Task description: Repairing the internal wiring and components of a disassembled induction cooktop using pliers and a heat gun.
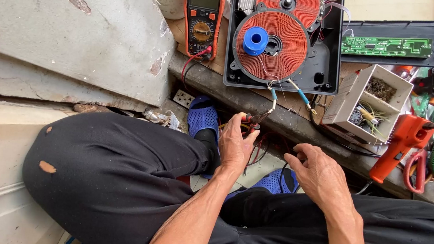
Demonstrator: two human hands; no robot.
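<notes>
A: What could go wrong here?

B: The thin wire (272, 96) from the copper coil (271, 46) is held by small red pliers (256, 117). A hard pull could snap it or tug it off the coil. The other wire (301, 96), w/ the blue sleeve, hangs loose just beside it. If the bare ends touch, that's bad too.

A: Which hand has the pliers?

B: The left hand (234, 146). Fingers curled tight round the red handles, so the hand is closed on them. The tip points up at the wire's end, by the edge of the black case (324, 77).

A: And the right hand (318, 173)?

B: Low, btwn the knees, near the blue shoe (274, 182). Fingers bent in, half closed. It may be pinching a dark wire, but it's too small and shadowy to tell, so I can't say if it holds anything.

A: Anything else close?

B: The blue solder spool (255, 40) sits on the coil and could roll off if the case gets bumped. The orange meter (203, 15) is at the left w/ its red lead hanging down over the edge; a foot could catch it. The white box of bits (374, 102) and an orange tool (400, 146) sit to the right, well apart from both hands.
</notes>
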